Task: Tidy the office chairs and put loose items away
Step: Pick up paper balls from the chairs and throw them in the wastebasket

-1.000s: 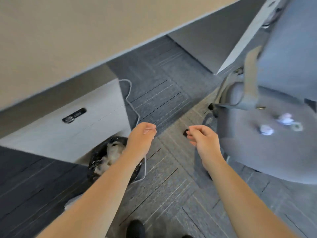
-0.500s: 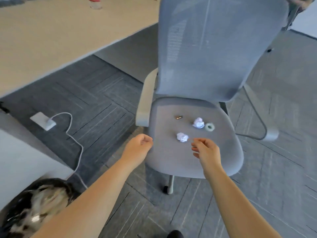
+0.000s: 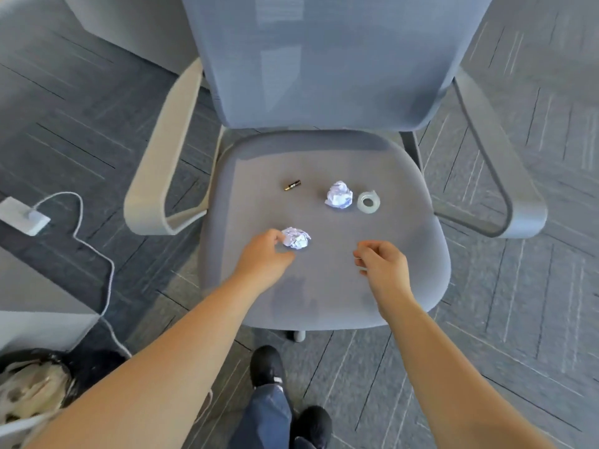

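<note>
A grey office chair (image 3: pixel 324 296) faces me, its seat holding loose items. A crumpled paper ball (image 3: pixel 296 238) lies near the seat's front left, and my left hand (image 3: pixel 264 257) is beside it with fingertips touching it, fingers curled around nothing. A second paper ball (image 3: pixel 338 195), a clear tape roll (image 3: pixel 369 201) and a small battery (image 3: pixel 292 185) lie farther back on the seat. My right hand (image 3: pixel 382 267) hovers over the seat's front right, fingers loosely curled and holding nothing.
A black-lined waste bin (image 3: pixel 35 387) with paper in it stands at the lower left. A white cable (image 3: pixel 97 254) runs across the carpet to a white power block (image 3: pixel 22 215). A white cabinet (image 3: pixel 32 306) is at the left. My shoes (image 3: pixel 269 364) are below the seat.
My view swung from the bin and desk to the chair. Both hands moved forward over the seat, and the left hand reached the nearer paper ball.
</note>
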`<move>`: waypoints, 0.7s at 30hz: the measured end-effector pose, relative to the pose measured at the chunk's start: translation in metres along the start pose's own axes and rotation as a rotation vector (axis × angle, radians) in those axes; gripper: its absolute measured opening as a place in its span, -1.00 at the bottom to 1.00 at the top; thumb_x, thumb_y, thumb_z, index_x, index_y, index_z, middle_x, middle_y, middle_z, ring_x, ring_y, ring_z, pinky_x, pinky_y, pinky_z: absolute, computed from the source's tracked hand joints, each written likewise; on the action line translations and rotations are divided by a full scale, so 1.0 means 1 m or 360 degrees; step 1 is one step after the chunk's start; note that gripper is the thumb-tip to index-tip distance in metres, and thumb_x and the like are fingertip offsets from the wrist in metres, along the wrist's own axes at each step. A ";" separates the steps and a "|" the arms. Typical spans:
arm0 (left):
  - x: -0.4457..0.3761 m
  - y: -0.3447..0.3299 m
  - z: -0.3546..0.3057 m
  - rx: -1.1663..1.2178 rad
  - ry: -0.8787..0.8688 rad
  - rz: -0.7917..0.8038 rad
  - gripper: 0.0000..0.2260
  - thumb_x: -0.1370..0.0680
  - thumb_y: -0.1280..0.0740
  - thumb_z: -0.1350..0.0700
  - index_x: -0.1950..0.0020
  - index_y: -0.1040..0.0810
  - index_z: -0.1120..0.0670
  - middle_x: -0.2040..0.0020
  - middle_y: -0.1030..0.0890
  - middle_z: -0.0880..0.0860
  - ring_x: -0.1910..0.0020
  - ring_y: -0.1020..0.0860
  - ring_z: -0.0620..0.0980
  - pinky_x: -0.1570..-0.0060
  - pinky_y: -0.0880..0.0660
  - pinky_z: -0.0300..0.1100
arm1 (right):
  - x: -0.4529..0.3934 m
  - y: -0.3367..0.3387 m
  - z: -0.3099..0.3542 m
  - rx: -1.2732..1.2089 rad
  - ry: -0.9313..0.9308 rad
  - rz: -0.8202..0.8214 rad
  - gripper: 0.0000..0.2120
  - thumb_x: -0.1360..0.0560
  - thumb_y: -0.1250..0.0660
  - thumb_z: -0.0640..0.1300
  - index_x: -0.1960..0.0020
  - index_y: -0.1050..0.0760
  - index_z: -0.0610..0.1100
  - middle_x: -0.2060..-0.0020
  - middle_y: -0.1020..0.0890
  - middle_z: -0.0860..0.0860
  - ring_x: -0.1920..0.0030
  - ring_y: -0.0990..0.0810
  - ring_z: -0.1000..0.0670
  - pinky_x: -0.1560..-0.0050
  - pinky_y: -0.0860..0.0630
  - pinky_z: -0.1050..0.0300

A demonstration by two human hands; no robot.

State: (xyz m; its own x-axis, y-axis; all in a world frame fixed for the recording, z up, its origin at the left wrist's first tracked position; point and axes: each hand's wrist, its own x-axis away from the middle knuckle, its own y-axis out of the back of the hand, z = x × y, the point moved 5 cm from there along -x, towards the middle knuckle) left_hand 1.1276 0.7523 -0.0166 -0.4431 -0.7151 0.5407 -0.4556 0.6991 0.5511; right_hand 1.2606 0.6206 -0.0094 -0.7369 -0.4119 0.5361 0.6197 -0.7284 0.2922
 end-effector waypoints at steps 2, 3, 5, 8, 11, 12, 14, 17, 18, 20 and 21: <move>-0.028 -0.013 0.001 -0.0070 -0.0056 -0.0023 -0.68 -0.47 -0.26 0.21 -0.23 -0.43 0.14 -0.29 -0.46 0.14 -0.26 -0.43 0.11 0.01 -0.29 -0.23 | -0.022 -0.004 -0.008 -0.0019 -0.0023 -0.0003 -0.94 -0.49 -0.23 -0.24 0.08 -0.46 -0.14 0.30 -0.51 0.05 0.24 -0.49 0.02 0.06 -0.45 0.05; -0.042 -0.021 0.002 -0.0112 -0.0080 -0.0014 -0.62 -0.46 -0.28 0.21 -0.28 -0.40 0.13 -0.31 -0.43 0.15 -0.28 -0.40 0.12 -0.04 -0.32 -0.20 | -0.032 -0.007 -0.011 -0.0027 -0.0032 -0.0005 -0.94 -0.49 -0.22 -0.24 0.07 -0.46 -0.14 0.31 -0.51 0.05 0.26 -0.48 0.04 0.09 -0.45 0.08; -0.068 -0.037 0.008 -0.0233 -0.0104 0.0046 -0.48 -0.45 -0.31 0.19 -0.39 -0.27 0.08 -0.36 -0.35 0.16 -0.35 -0.31 0.12 -0.22 -0.32 -0.12 | -0.052 -0.012 -0.018 -0.0029 -0.0052 -0.0012 -0.93 -0.49 -0.22 -0.24 0.07 -0.46 -0.14 0.33 -0.50 0.05 0.29 -0.47 0.05 0.19 -0.44 0.16; -0.098 -0.059 0.024 -0.0415 -0.0072 0.0133 -0.43 -0.42 -0.34 0.17 -0.40 -0.25 0.03 -0.37 -0.32 0.13 -0.37 -0.25 0.12 -0.29 -0.29 -0.07 | -0.079 -0.022 -0.028 -0.0023 -0.0106 -0.0012 -0.91 -0.49 -0.22 -0.25 0.05 -0.45 -0.12 0.33 -0.50 0.06 0.32 -0.46 0.08 0.25 -0.41 0.23; -0.117 -0.068 0.037 -0.0644 -0.0043 0.0100 -0.60 -0.43 -0.32 0.16 -0.26 -0.40 0.07 -0.28 -0.36 0.11 -0.27 -0.31 0.14 -0.15 -0.36 -0.10 | -0.099 -0.031 -0.031 -0.0027 -0.0144 -0.0006 -0.88 -0.48 -0.22 -0.27 0.02 -0.46 -0.12 0.34 -0.49 0.06 0.33 -0.44 0.08 0.26 -0.40 0.24; -0.122 -0.067 0.037 -0.0687 -0.0056 0.0061 -0.69 -0.44 -0.30 0.16 -0.18 -0.44 0.10 -0.24 -0.40 0.11 -0.24 -0.34 0.15 -0.10 -0.38 -0.10 | -0.105 -0.033 -0.030 -0.0018 -0.0141 -0.0009 -0.86 -0.48 -0.22 -0.27 -0.01 -0.47 -0.14 0.33 -0.49 0.06 0.33 -0.44 0.08 0.27 -0.39 0.25; -0.135 -0.061 0.033 -0.0619 -0.0050 0.0014 -0.84 -0.43 -0.27 0.14 0.01 -0.48 0.13 -0.16 -0.50 0.10 -0.13 -0.43 0.16 0.04 -0.40 -0.10 | -0.116 -0.037 -0.024 0.0040 -0.0112 -0.0021 -0.79 -0.47 -0.23 -0.25 -0.10 -0.47 -0.16 0.23 -0.52 0.04 0.25 -0.47 0.06 0.28 -0.38 0.29; -0.150 -0.044 0.014 -0.0267 -0.0038 -0.0053 -0.84 -0.42 -0.32 0.11 0.05 -0.49 0.15 -0.07 -0.58 0.12 0.00 -0.52 0.16 0.19 -0.34 -0.15 | -0.132 -0.042 -0.005 0.0252 0.0047 -0.0058 -0.67 -0.46 -0.26 -0.22 -0.22 -0.40 -0.13 -0.09 -0.48 0.01 -0.02 -0.43 0.05 0.15 -0.32 0.25; -0.154 -0.037 0.005 -0.0128 -0.0054 -0.0064 -0.83 -0.42 -0.33 0.13 0.03 -0.50 0.14 -0.09 -0.59 0.10 -0.01 -0.54 0.15 0.18 -0.35 -0.16 | -0.139 -0.045 0.002 0.0327 0.0141 -0.0072 -0.63 -0.45 -0.28 -0.22 -0.26 -0.37 -0.12 -0.17 -0.45 -0.01 -0.08 -0.41 0.04 0.07 -0.29 0.28; -0.161 -0.026 -0.011 0.0129 -0.0097 -0.0052 -0.84 -0.43 -0.35 0.17 0.00 -0.51 0.10 -0.09 -0.60 0.02 -0.03 -0.56 0.09 0.17 -0.37 -0.19 | -0.153 -0.051 0.015 0.0545 0.0307 -0.0089 -0.51 -0.44 -0.31 -0.21 -0.34 -0.30 -0.12 -0.28 -0.40 -0.06 -0.26 -0.34 -0.05 -0.06 -0.25 0.27; -0.165 -0.023 -0.015 0.0199 -0.0107 -0.0047 -0.81 -0.44 -0.35 0.17 -0.03 -0.51 0.10 -0.05 -0.59 -0.01 -0.01 -0.55 0.06 0.20 -0.36 -0.26 | -0.159 -0.055 0.019 0.0715 0.0359 -0.0077 -0.44 -0.44 -0.32 -0.21 -0.40 -0.23 -0.11 -0.33 -0.37 -0.07 -0.35 -0.25 -0.08 -0.19 -0.21 0.20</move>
State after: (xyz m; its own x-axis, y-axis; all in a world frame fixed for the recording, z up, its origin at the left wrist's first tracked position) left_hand 1.2229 0.8545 -0.1084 -0.4768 -0.7367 0.4795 -0.5599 0.6751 0.4804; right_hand 1.3488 0.7366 -0.0960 -0.7771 -0.5275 0.3434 0.6017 -0.4625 0.6511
